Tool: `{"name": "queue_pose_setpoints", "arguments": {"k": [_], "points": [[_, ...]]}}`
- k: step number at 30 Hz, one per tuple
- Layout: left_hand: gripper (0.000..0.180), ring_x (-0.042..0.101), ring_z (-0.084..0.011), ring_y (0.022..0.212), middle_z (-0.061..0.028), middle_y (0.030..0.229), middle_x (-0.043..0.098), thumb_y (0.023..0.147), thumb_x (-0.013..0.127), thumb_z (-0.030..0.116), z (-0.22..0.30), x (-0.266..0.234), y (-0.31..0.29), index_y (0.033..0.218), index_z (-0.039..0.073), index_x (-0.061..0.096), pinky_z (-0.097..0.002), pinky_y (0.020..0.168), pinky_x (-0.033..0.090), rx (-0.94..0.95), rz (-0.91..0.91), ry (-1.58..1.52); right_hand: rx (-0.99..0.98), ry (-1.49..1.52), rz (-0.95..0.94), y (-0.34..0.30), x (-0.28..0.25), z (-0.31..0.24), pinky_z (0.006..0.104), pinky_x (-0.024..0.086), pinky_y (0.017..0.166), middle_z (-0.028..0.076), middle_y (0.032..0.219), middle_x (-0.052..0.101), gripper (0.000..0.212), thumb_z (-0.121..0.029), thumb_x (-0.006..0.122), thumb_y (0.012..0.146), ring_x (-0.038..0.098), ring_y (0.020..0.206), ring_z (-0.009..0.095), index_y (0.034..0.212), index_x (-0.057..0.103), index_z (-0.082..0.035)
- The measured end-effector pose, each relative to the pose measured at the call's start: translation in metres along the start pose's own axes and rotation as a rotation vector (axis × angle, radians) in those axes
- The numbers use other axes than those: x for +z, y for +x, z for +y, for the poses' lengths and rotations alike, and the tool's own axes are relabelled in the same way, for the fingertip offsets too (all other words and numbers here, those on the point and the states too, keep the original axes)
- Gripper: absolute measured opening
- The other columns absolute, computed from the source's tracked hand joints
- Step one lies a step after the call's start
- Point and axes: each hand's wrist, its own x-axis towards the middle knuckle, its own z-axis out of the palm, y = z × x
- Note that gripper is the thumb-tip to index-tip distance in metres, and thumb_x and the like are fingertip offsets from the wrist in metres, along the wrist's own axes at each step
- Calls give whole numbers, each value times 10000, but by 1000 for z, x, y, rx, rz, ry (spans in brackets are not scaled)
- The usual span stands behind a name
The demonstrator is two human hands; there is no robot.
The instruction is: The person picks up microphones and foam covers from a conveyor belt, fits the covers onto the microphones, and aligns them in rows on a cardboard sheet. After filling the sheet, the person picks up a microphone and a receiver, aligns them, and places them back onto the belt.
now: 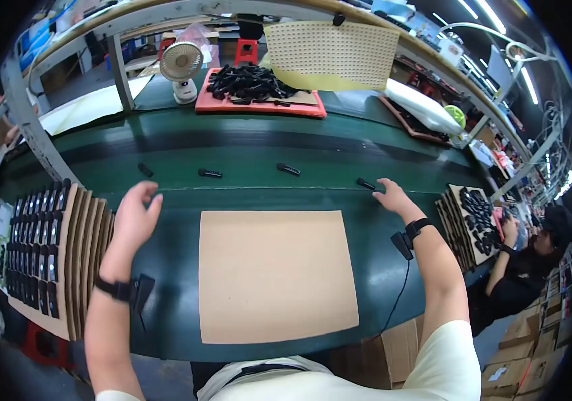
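Note:
A flat sheet of brown cardboard (276, 274) lies in front of me on the green work surface. Beyond it, several small black elongated devices (290, 170) are spaced out in a row. My right hand (394, 199) reaches to the rightmost black device (365, 183), thumb and fingers apart, its fingertips close to the device's near end; whether they touch it I cannot tell. Over the surface left of the cardboard, my left hand (137, 212) is raised with curved, parted fingers and holds nothing. Another black device (145, 170) lies just beyond it.
Stacked cardboard layers (80, 260) bearing rows of black devices stand at left; a similar stack (456, 224) is at right, beside a co-worker (533, 267). At the back are a small white fan (181, 67), a red tray (207, 105) heaped with black parts, and a hanging perforated sheet (331, 50).

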Motion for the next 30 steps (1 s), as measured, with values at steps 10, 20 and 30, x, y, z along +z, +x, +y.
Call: {"name": "queue_pose_setpoints", "arguments": {"k": [10,20,30], "points": [[453,547,-404,1151,-175,1238,587,818,543,42,-104,78,151,1266,109,558,-467,1027,430,-19,219,446,-192,-129,84,80,-43,19,410,476,891,177,1033,608,240,-184,703,836,583,992,347,994,627,-19],[360,548,-392,1143,-157,1220,590,852,550,62,-113,82,161,1198,145,603,-467,975,459,-220,110,535,-676,56,-95,94,19,-162,415,463,897,177,1029,596,203,-189,715,825,552,1017,373,939,649,-34],[230,603,-375,987,-182,1001,641,798,713,119,-11,128,145,983,7,634,-411,874,488,319,101,54,-603,-2,-133,88,21,-185,391,473,873,158,1023,562,198,-164,731,818,562,986,348,947,643,-42]]}}
